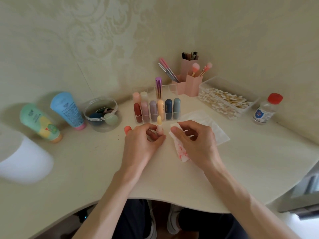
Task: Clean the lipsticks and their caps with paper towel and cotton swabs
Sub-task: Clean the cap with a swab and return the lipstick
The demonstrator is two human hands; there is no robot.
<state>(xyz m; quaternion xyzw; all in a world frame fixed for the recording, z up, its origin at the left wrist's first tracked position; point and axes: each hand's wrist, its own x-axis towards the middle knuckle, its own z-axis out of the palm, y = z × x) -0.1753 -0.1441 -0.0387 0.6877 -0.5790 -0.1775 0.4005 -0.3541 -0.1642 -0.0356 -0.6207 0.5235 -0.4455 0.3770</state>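
At the front middle of the desk [172,180], the left hand [145,142] pinches the base of an uncapped lipstick [159,124] and holds it upright. The right hand [195,140] grips a red-smeared paper towel [180,150] just beside it. The step appears to be wiping the lipstick's pale tip, so the towel should next meet it lightly, as it looks soft; an orange cap [127,129] lies just left of the left hand.

One wide-angle camera sat on the person's head, facing forward and down onto a cream corner desk [96,169]. The left hand [141,140], gripping a lipstick [159,124], and the right hand [195,140], pinching a paper towel [180,151], lay close beneath the lens at mid-frame, forearms [110,195] entering from the bottom edge. The patterned wall [86,40] filled the upper half, farther off. The desk's near edge curved across the lower frame; the person's legs [134,221] showed below it.
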